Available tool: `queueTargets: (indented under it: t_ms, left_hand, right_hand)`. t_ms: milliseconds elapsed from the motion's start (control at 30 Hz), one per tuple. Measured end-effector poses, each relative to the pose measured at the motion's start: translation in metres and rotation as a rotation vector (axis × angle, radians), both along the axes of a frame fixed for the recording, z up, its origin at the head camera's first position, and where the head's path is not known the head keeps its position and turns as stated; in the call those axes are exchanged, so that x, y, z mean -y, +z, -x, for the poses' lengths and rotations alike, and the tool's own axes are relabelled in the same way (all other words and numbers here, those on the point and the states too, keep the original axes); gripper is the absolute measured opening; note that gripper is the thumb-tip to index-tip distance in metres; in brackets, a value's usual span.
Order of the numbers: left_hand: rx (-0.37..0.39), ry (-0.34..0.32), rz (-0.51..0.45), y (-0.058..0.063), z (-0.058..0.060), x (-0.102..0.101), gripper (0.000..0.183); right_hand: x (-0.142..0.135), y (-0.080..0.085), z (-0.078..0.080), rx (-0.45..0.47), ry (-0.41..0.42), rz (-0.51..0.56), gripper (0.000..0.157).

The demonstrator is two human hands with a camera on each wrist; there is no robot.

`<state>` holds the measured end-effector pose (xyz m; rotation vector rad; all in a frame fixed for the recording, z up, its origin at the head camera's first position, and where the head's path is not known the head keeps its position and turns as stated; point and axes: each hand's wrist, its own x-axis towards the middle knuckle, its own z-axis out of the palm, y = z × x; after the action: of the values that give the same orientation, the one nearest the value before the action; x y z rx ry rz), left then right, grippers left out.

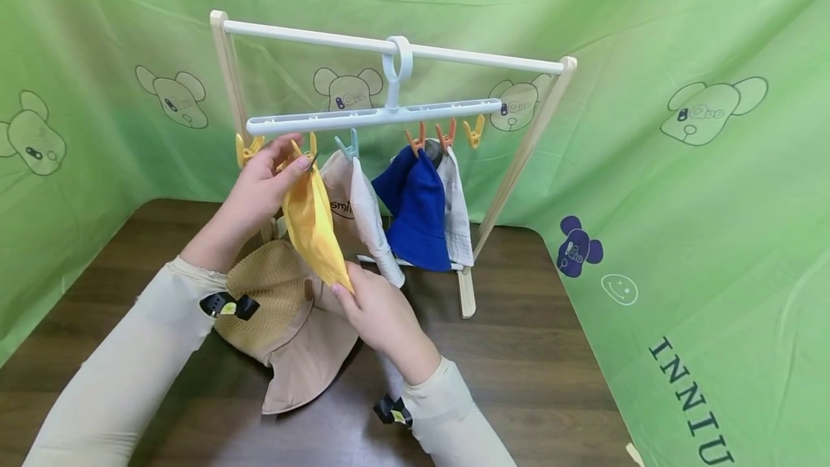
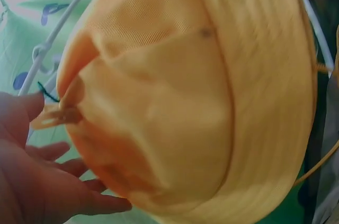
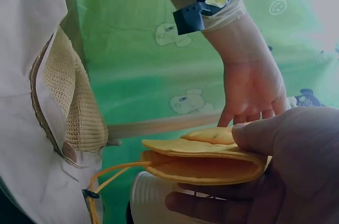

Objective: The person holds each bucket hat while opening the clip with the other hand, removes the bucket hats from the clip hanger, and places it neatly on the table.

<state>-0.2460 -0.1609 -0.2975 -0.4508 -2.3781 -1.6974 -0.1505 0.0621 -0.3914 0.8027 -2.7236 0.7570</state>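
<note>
A yellow bucket hat (image 1: 314,218) hangs folded below the left part of the rack, its crown held in a yellow clip (image 2: 55,116). My left hand (image 1: 262,179) is beside that clip and the crown, and its fingers (image 2: 108,203) look extended and spread in the left wrist view. Lower down, my right hand (image 1: 376,305) pinches the hat's brim between thumb and fingers. The right wrist view shows the folded brim (image 3: 212,166) in that pinch, with a yellow cord (image 3: 114,170) dangling from it.
A pale-blue hanger (image 1: 382,115) hooks over the white bar of a wooden rack (image 1: 525,157). Clipped there are a whitish hat (image 1: 369,215), a blue bucket hat (image 1: 418,211) and a light grey hat (image 1: 459,215). A knitted tan hat (image 1: 262,294) and a beige hat (image 1: 314,362) lie on the brown table (image 1: 519,380).
</note>
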Motion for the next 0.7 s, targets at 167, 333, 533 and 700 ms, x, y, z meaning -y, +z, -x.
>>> queueTargets:
  t_ms: [167, 333, 533, 700]
  left_hand:
    - [0.012, -0.052, 0.124, 0.008, 0.008, 0.008, 0.054]
    - [0.006, -0.087, 0.11, 0.01, 0.014, 0.011, 0.053]
    - [-0.033, -0.11, 0.094, 0.005, 0.026, 0.014, 0.049]
    - [-0.036, -0.175, 0.055, -0.002, 0.037, 0.016, 0.041]
  right_hand:
    - [0.0, -0.002, 0.002, -0.018, -0.001, 0.004, 0.022]
    - [0.0, -0.003, 0.003, -0.035, 0.0, 0.004, 0.023]
    - [0.001, -0.004, 0.004, -0.047, -0.006, 0.015, 0.021]
    - [0.002, -0.004, 0.005, -0.051, -0.011, 0.016, 0.019]
